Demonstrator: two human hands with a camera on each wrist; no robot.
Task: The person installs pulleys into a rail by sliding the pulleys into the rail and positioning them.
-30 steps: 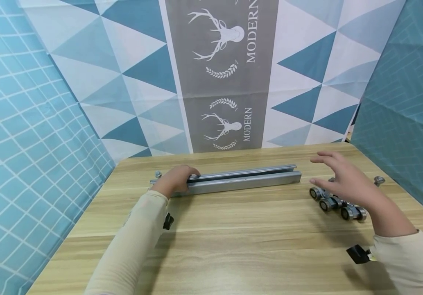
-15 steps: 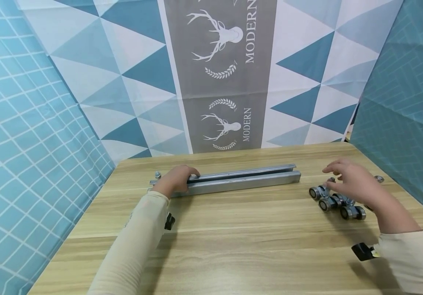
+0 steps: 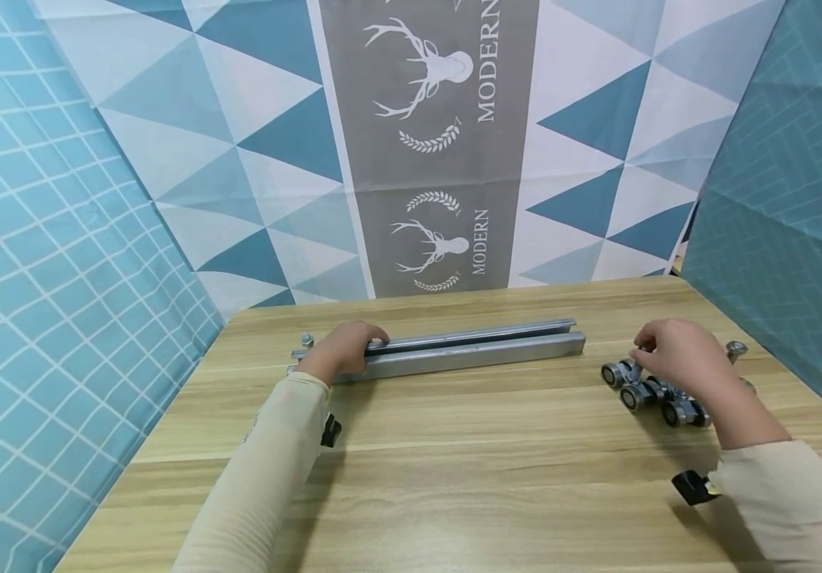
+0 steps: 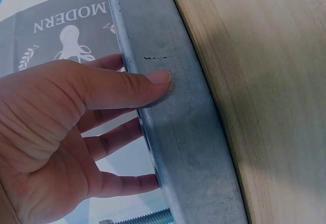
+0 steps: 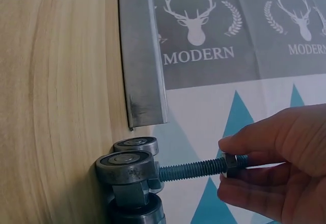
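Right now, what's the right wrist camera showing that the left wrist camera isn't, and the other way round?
Only the right wrist view shows the right hand pinching a nut on a bolt, the wheels at its base, and an end of the metal rail. Only the left wrist view shows the left hand holding the rail, and another bolt at the bottom edge. Both show the rail, the wooden table and the cloth printed with MODERN.

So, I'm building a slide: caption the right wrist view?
Fingers around the nut on a bolt of a wheeled trolley, near a metal rail.
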